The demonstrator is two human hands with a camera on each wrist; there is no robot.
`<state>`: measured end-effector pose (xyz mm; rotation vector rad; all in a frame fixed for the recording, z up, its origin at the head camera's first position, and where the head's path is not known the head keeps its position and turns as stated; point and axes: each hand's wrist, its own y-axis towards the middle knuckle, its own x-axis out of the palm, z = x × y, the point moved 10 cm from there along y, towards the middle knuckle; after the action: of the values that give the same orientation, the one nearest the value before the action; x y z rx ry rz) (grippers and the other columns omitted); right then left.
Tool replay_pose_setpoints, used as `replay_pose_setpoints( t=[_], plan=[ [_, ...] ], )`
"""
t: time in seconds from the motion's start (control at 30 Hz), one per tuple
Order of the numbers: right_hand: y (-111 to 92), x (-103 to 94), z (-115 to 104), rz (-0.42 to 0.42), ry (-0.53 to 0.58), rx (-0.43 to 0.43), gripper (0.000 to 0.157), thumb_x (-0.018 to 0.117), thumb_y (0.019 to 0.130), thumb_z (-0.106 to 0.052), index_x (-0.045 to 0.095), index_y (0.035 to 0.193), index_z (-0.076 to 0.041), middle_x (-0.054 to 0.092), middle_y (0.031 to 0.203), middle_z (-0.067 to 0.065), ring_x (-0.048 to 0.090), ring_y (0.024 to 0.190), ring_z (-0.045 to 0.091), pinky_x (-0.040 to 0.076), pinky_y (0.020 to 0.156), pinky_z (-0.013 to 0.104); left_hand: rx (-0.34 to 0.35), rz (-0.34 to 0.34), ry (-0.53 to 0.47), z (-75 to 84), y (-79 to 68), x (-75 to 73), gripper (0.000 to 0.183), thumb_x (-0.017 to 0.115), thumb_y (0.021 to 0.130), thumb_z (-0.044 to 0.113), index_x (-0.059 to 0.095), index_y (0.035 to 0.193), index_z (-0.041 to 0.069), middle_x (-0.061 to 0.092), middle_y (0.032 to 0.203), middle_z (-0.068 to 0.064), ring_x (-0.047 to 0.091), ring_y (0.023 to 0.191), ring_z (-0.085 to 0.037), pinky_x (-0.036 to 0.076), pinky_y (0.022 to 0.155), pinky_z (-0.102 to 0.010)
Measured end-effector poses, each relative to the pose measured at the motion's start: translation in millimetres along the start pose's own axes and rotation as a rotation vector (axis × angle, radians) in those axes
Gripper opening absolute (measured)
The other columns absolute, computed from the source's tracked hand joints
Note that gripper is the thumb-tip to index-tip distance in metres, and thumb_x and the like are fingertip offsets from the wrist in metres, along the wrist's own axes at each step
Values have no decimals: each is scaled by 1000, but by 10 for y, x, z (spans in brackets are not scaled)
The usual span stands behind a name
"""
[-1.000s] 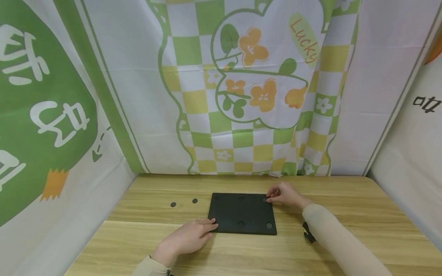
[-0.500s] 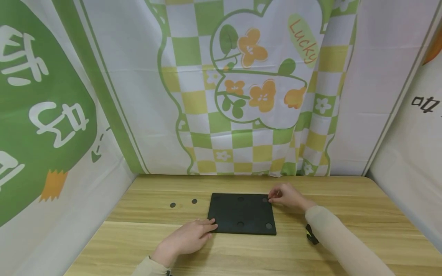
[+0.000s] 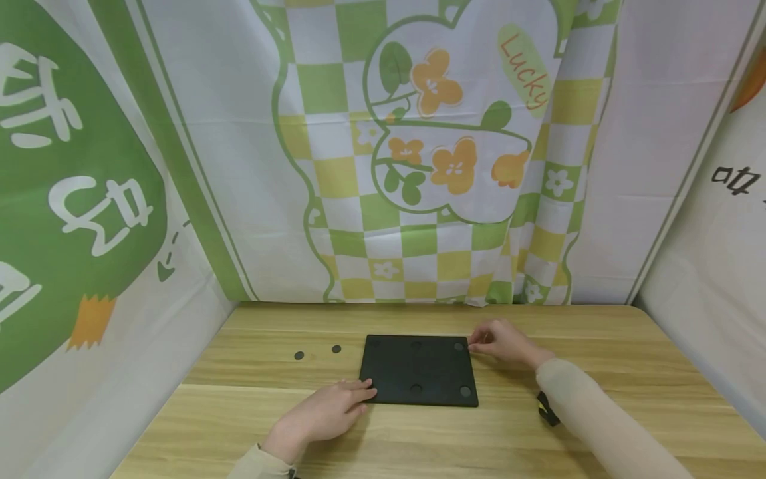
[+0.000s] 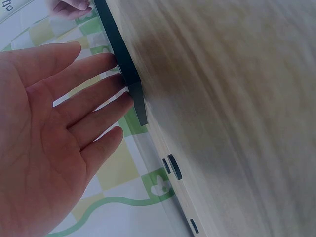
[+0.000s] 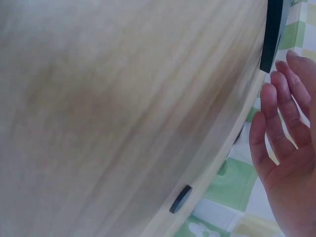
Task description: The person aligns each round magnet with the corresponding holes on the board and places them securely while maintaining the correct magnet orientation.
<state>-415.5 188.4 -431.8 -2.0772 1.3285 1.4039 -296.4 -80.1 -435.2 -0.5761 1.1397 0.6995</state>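
Observation:
A black rectangular board [image 3: 391, 366] lies flat on the wooden table. Grey discs sit at its far right corner [image 3: 459, 346] and near right corner [image 3: 465, 392]; fainter round marks show elsewhere on it. My left hand [image 3: 326, 409] rests its straight fingertips on the near left corner. In the left wrist view, that left hand [image 4: 54, 128] is spread, its fingers against the board's edge. My right hand [image 3: 505, 342] is at the far right corner, fingertips right by the edge. The right wrist view shows this right hand [image 5: 291, 143] with fingers loosely bent and nothing between them.
Two small dark discs, one farther left [image 3: 299, 355] and one nearer the board [image 3: 336, 348], lie on the tabletop [image 3: 269, 386]. Another dark disc [image 5: 181, 199] shows in the right wrist view. A patterned curtain [image 3: 419, 253] hangs behind the table.
My right hand has slid slightly right, off the far right disc to the board's edge, uncovering the disc. The left hand has stayed in place on the board.

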Motion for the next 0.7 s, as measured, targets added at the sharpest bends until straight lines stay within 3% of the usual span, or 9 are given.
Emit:
replay_pose_setpoints(
  t=[0.37,0.7],
  plan=[
    [-76,-86,-64,6,-45,-33,6,71,86,-21,73,84,-15,67,77,-10,57,66,-1,50,60,19,-4,-7,-2,-5,1,0,37,48,99,20,54,136,13,46,145,-8,45,133,-29,37,109,-49],
    [-160,-126,42,15,-49,-12,4,71,85,-21,71,82,-18,67,75,-12,55,63,-2,48,57,18,-2,-5,2,-6,-3,3,38,47,99,20,54,136,13,47,145,-8,44,133,-29,37,109,-49]
  ],
)
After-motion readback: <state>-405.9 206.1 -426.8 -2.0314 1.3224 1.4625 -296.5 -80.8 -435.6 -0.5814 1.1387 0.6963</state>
